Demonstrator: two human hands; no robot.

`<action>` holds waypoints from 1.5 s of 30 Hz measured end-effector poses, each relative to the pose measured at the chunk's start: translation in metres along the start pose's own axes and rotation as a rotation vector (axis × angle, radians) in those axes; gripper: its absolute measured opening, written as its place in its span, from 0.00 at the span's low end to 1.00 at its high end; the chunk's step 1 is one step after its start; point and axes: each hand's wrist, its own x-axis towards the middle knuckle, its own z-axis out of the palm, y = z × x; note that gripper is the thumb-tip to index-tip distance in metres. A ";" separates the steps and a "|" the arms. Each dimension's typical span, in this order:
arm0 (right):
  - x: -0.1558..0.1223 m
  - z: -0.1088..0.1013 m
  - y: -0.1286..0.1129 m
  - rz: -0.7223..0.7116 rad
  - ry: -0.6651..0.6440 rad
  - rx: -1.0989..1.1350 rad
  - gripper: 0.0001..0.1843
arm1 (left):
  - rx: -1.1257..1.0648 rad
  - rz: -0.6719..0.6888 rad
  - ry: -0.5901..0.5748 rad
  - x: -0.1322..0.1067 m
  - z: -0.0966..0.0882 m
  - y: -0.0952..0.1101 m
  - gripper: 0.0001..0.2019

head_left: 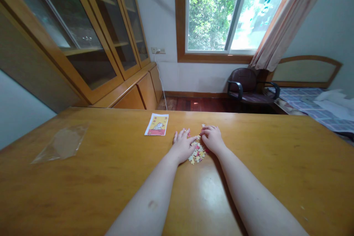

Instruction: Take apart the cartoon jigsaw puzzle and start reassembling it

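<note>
A small heap of jigsaw pieces (197, 152), red, yellow and white, lies on the wooden table (110, 177) between my two hands. My left hand (183, 145) rests flat on the table at the left side of the heap, fingers stretched out and slightly apart. On the right side of the heap lies my right hand (212, 137), palm down, with the fingers bent inward toward the left hand's fingertips. Whether it pinches a piece is hidden. A printed picture card (156, 124) in yellow, white and red lies to the left of my left hand.
A clear plastic bag (62, 142) lies flat at the table's left. Glass-door wooden cabinets (91, 44) stand along the left wall. Beyond the table are a dark armchair (247, 86) under the window and a bed (312, 105) at the right.
</note>
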 end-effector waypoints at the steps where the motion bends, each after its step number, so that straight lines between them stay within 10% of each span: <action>1: 0.000 -0.001 0.000 0.016 0.003 -0.004 0.12 | -0.002 -0.002 0.003 0.000 0.000 0.000 0.21; 45: -0.001 -0.001 0.003 -0.081 -0.017 -0.066 0.14 | -0.056 -0.121 0.219 0.006 -0.005 -0.006 0.15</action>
